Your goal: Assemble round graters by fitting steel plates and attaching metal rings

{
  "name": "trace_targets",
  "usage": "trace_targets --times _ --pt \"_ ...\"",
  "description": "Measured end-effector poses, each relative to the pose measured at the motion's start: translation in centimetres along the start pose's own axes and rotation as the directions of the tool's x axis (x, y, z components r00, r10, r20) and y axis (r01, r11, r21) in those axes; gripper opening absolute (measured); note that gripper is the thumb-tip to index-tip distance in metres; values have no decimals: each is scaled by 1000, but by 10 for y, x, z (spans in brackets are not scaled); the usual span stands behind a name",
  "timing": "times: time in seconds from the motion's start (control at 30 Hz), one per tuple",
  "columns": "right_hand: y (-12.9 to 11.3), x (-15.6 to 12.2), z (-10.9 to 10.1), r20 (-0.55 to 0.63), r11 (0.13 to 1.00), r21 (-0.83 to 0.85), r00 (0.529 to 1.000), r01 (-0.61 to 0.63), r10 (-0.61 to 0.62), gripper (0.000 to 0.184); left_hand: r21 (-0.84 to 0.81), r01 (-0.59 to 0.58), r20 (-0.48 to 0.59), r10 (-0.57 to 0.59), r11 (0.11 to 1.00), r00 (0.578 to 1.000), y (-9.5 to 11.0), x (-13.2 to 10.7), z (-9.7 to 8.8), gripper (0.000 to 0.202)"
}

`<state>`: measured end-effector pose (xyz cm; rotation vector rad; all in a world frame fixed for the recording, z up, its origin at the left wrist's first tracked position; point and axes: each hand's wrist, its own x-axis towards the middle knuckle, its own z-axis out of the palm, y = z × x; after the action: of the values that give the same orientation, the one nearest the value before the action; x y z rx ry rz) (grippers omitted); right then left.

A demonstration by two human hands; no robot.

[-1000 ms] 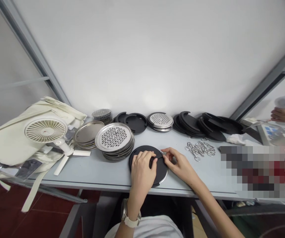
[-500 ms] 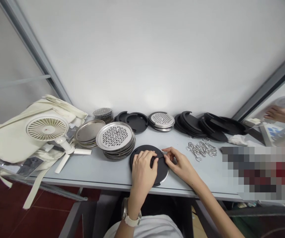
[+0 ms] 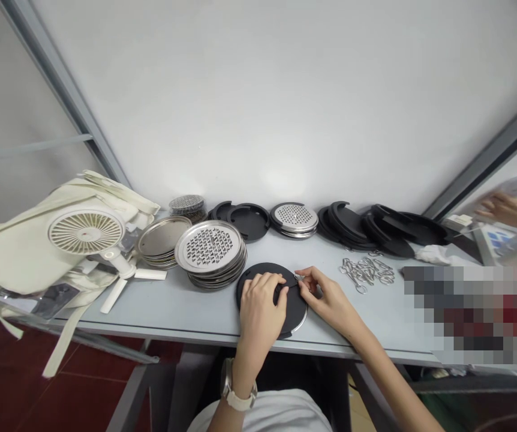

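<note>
A black round plate [image 3: 294, 306] with a silvery rim showing at its lower right lies near the table's front edge. Across its top presses my left hand [image 3: 262, 300], its fingers bent and close together, holding the plate down. At the plate's upper right edge, my right hand [image 3: 324, 294] pinches a small metal clip [image 3: 297, 276] between thumb and forefinger. Fingertips partly cover the clip. To the right lies a pile of wire clips with rings [image 3: 366, 270]. Left of the plate stands a stack of metal grater discs [image 3: 209, 247].
Plain metal discs [image 3: 162, 237], black round frames [image 3: 249, 222], a perforated disc stack [image 3: 295, 217] and more black frames [image 3: 348, 225] line the back. A white fan [image 3: 86, 233] and cream bag [image 3: 11, 240] occupy the left. Another person's hand [image 3: 505, 210] is at far right.
My hands and the black plate stay almost in place. At far right, the other person's hand and the clear plastic by it have shifted slightly.
</note>
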<state>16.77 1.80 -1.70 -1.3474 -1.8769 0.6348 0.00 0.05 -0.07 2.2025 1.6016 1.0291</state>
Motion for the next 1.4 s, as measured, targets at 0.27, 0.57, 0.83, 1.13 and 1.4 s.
trace_targets --times 0.27,0.57,0.83,1.13,1.4 --pt "-1 -1 0 -2 1000 1 1000 -5 5 22 11 -3 2 3 1000 1000 0 0 -1 11" --pt "-1 -1 0 18 1000 7 1000 6 -7 21 12 -4 -1 4 1000 1000 1 0 -1 11" --pt "-3 -1 1 10 1000 0 1000 7 -7 21 11 -5 -10 5 1000 1000 0 0 0 11" --pt "-2 0 2 6 1000 -15 1000 15 -15 19 11 -4 1 4 1000 1000 0 0 -1 11" --pt "0 -1 2 9 1000 -12 1000 11 -11 18 -15 -5 2 5 1000 1000 0 -1 -1 10"
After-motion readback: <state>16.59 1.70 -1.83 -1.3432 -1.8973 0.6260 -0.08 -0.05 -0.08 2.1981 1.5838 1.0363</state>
